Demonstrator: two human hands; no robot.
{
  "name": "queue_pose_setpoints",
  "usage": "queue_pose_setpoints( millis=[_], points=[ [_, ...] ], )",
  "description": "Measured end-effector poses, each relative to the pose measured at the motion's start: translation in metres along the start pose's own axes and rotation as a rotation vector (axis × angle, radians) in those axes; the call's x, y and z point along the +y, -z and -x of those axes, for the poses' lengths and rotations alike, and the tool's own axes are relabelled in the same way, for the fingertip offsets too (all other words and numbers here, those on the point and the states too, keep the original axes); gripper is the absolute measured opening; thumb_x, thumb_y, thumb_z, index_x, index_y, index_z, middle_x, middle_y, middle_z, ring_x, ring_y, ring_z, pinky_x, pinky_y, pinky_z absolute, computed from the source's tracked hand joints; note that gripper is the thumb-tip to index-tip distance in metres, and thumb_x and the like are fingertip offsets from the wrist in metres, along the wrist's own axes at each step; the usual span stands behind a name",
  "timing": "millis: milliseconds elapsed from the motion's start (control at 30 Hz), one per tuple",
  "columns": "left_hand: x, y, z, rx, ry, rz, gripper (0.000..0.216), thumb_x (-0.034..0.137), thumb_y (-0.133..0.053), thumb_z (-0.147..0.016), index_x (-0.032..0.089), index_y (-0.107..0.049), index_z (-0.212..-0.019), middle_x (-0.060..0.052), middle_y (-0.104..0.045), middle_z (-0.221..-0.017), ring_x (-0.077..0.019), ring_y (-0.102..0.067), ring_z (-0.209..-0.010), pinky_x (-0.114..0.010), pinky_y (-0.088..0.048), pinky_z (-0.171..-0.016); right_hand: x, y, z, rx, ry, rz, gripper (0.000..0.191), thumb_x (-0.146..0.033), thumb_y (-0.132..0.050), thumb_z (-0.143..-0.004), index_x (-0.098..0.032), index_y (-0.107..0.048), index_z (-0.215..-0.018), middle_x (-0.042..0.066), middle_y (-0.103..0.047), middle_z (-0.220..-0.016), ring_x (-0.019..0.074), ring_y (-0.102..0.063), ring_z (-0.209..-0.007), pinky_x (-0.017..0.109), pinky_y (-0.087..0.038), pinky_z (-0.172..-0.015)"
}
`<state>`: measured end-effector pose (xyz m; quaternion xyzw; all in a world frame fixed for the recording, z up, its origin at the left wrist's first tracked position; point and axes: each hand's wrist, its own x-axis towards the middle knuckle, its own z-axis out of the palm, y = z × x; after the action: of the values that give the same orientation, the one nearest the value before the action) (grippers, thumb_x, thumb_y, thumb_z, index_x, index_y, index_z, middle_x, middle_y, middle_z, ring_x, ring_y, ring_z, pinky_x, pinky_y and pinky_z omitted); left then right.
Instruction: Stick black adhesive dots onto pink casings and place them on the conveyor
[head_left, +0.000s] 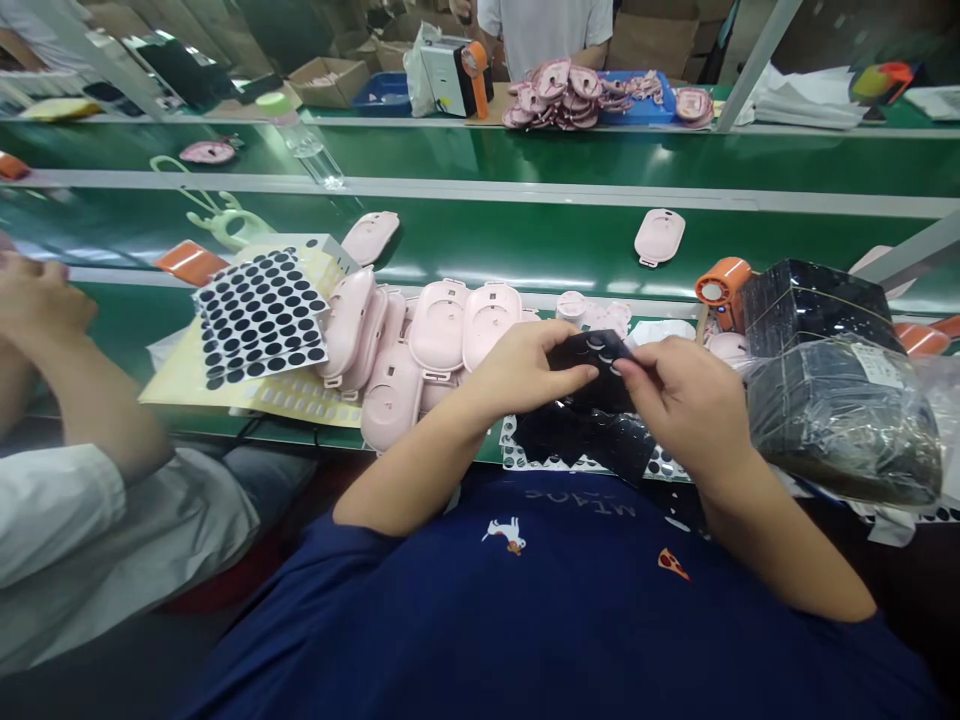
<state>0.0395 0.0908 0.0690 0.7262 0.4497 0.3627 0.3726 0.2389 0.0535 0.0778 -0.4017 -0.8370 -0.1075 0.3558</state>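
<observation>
A small black sheet [609, 388] with a few pale round or oval marks is held up between my hands. My left hand [517, 368] grips its left side, thumb in front and fingers behind. At the right edge, my right hand [688, 405] pinches the same sheet with thumb and forefinger. Crumpled black film [559, 437] lies just below, over a white sheet of black dots [517, 462]. Several pale pink plastic shells [439, 325] are stacked left of my hands.
White sheets of black round stickers [262, 318] lie at left. Plastic-wrapped black stacks [840, 400] and an orange handheld fan [724, 282] stand at right. Pink covers [660, 237] sit on the green belt [510, 240]. A co-worker's forearm [97, 370] is at left; another person [551, 35] is opposite.
</observation>
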Motion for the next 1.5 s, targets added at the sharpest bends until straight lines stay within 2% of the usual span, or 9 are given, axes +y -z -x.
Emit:
queue_pose_setpoints(
  millis=[200,367,633,733,900,1000,1200,1333,1500],
  points=[
    [-0.006,0.002,-0.009,-0.002,0.094,0.023,0.013,0.026,-0.073,-0.077,0.015,-0.07,-0.072,-0.001,-0.069,-0.073,-0.0129,-0.061,-0.071,-0.024,-0.045,-0.065,-0.005,-0.001,0.003,-0.072,0.024,0.034,0.026,-0.031,-0.05,-0.103,-0.023,-0.065,-0.083,0.003,-0.068,-0.073,0.0178,-0.057,-0.069,0.032,-0.04,-0.067],
    [-0.016,0.008,-0.01,-0.177,0.06,0.213,0.024,0.034,-0.071,-0.08,0.014,-0.073,-0.094,-0.005,-0.075,-0.089,-0.0161,-0.067,-0.082,-0.026,-0.052,-0.071,0.014,-0.008,-0.001,-0.138,-0.187,-0.079,0.026,-0.039,-0.049,-0.103,-0.024,-0.067,-0.093,0.005,-0.071,-0.083,0.0213,-0.064,-0.081,0.033,-0.046,-0.073],
    [-0.004,0.004,0.021,-0.243,-0.064,-0.021,0.033,0.034,-0.064,-0.091,0.019,-0.071,-0.12,-0.007,-0.079,-0.109,-0.0189,-0.073,-0.097,-0.031,-0.057,-0.086,0.032,0.016,0.026,-0.301,-0.167,-0.183,0.026,-0.04,-0.05,-0.102,-0.024,-0.07,-0.094,0.004,-0.073,-0.082,0.0212,-0.067,-0.076,0.033,-0.045,-0.068],
    [-0.02,0.023,0.035,-0.047,0.056,-0.147,0.044,0.04,-0.065,-0.09,0.02,-0.067,-0.129,-0.009,-0.077,-0.116,-0.0215,-0.073,-0.103,-0.034,-0.059,-0.085,0.066,0.009,0.044,-0.467,-0.302,-0.249,0.024,-0.043,-0.056,-0.097,-0.025,-0.069,-0.089,0.002,-0.073,-0.08,0.0198,-0.067,-0.067,0.031,-0.044,-0.06],
    [-0.061,0.056,0.038,0.319,0.306,-0.577,0.029,0.033,-0.062,-0.091,0.017,-0.072,-0.113,-0.013,-0.077,-0.111,-0.0278,-0.072,-0.101,-0.047,-0.056,-0.093,0.097,-0.033,0.055,-0.708,-0.482,-0.115,0.017,-0.034,-0.062,-0.087,-0.022,-0.066,-0.075,0.003,-0.07,-0.068,0.02,-0.062,-0.06,0.03,-0.039,-0.054],
    [-0.063,0.04,0.036,0.224,0.178,-0.548,0.031,0.036,-0.061,-0.092,0.019,-0.071,-0.116,-0.012,-0.076,-0.114,-0.028,-0.07,-0.107,-0.048,-0.054,-0.099,0.084,-0.037,0.054,-0.645,-0.458,-0.089,0.013,-0.03,-0.061,-0.088,-0.021,-0.07,-0.086,0.005,-0.075,-0.079,0.0214,-0.066,-0.069,0.031,-0.043,-0.059],
    [-0.039,-0.023,0.037,-0.246,0.036,-0.034,0.053,0.042,-0.075,-0.083,0.02,-0.064,-0.13,-0.011,-0.072,-0.128,-0.0258,-0.07,-0.114,-0.04,-0.056,-0.098,0.033,-0.004,0.032,-0.379,-0.262,-0.326,0.019,-0.033,-0.054,-0.099,-0.025,-0.071,-0.096,0.005,-0.075,-0.091,0.0216,-0.069,-0.085,0.036,-0.053,-0.079],
    [-0.044,-0.041,0.03,-0.172,0.164,0.182,0.022,0.037,-0.068,-0.086,0.017,-0.074,-0.09,-0.004,-0.078,-0.086,-0.0193,-0.072,-0.078,-0.03,-0.057,-0.074,0.024,0.003,0.027,-0.366,-0.284,-0.254,0.016,-0.03,-0.057,-0.097,-0.024,-0.07,-0.103,0.005,-0.076,-0.093,0.0221,-0.07,-0.084,0.035,-0.054,-0.076],
    [-0.05,-0.034,0.024,-0.117,0.247,0.223,0.026,0.039,-0.074,-0.079,0.014,-0.076,-0.087,-0.003,-0.075,-0.081,-0.0166,-0.067,-0.072,-0.026,-0.051,-0.066,0.015,-0.003,0.024,-0.331,-0.183,-0.069,0.019,-0.022,-0.052,-0.099,-0.019,-0.071,-0.099,0.007,-0.074,-0.085,0.0229,-0.07,-0.078,0.035,-0.053,-0.071]
  ],
)
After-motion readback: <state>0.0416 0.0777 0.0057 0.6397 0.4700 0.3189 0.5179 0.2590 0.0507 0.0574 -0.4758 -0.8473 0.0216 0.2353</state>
